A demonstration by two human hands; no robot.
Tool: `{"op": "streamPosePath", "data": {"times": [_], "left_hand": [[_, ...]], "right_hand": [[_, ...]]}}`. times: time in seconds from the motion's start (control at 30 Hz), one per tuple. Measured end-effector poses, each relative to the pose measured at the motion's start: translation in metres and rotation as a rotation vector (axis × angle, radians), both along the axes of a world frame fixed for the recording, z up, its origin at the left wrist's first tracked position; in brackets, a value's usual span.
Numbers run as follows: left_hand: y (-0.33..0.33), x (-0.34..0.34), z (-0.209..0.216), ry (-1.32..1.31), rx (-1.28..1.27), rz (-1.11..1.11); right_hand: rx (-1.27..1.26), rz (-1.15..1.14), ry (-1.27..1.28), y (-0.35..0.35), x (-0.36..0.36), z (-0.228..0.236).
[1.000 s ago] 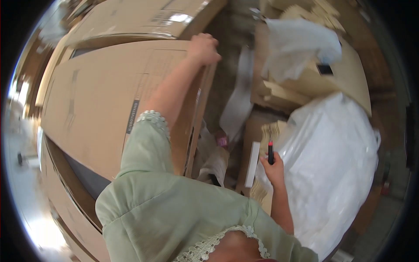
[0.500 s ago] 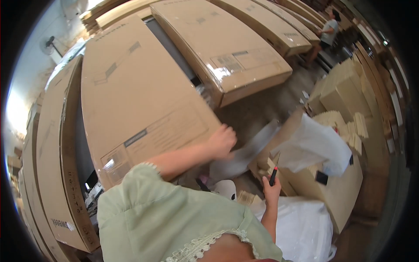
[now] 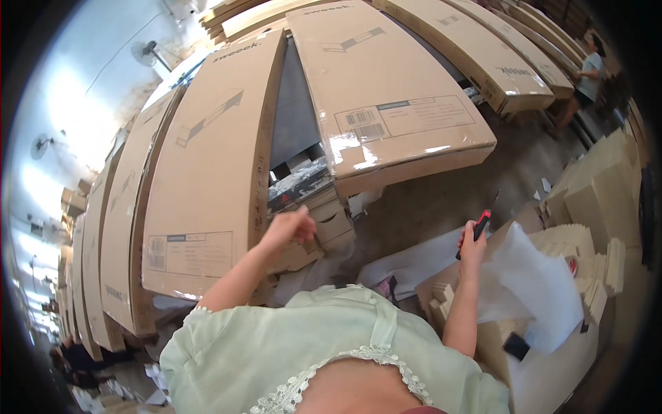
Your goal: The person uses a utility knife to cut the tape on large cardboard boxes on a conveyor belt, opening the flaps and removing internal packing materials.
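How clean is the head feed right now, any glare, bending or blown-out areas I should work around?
Head view: the upper left is blown out white by daylight; tape on the long cardboard box shows glare; fisheye bends box edges toward the rim; the left hand and the right hand with its red-and-black cutter look reasonably sharp.

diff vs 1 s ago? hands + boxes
The left hand left the top edge of the big flat carton and came down to the small cardboard pieces at its end. The view swung up, bringing more stacked cartons in. The right hand still holds the red-and-black utility knife upright over the white plastic sheet.
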State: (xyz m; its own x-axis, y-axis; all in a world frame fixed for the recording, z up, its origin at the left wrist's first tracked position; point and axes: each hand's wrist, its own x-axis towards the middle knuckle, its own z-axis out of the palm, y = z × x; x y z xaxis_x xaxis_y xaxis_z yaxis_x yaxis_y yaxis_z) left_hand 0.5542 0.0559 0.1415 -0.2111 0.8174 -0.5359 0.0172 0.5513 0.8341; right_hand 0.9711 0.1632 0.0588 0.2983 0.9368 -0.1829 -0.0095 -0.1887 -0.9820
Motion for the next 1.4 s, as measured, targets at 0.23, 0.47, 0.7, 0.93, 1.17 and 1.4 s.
{"op": "streamPosePath", "data": {"times": [0.23, 0.47, 0.7, 0.93, 1.17, 1.4], "left_hand": [[0.091, -0.006, -0.057, -0.183, 0.014, 0.454], [0.201, -0.018, -0.093, 0.140, 0.280, 0.558], [0.200, -0.012, -0.115, -0.264, 0.322, 0.436], [0.211, 0.074, -0.093, -0.352, 0.295, 0.651], [0.296, 0.221, -0.102, 0.081, 0.260, 0.578], [0.247, 0.102, -0.084, -0.167, 0.185, -0.029]], "right_hand": [[0.115, 0.038, 0.149, 0.093, 0.013, 0.025], [0.247, 0.133, 0.023, 0.161, -0.038, 0.008], [0.392, 0.005, -0.342, 0.198, -0.043, 0.000], [0.331, -0.026, -0.418, 0.239, 0.009, -0.023], [0.254, -0.049, -1.084, 0.415, 0.123, -0.004], [0.312, 0.282, -1.131, 0.389, -0.040, 0.023]]}}
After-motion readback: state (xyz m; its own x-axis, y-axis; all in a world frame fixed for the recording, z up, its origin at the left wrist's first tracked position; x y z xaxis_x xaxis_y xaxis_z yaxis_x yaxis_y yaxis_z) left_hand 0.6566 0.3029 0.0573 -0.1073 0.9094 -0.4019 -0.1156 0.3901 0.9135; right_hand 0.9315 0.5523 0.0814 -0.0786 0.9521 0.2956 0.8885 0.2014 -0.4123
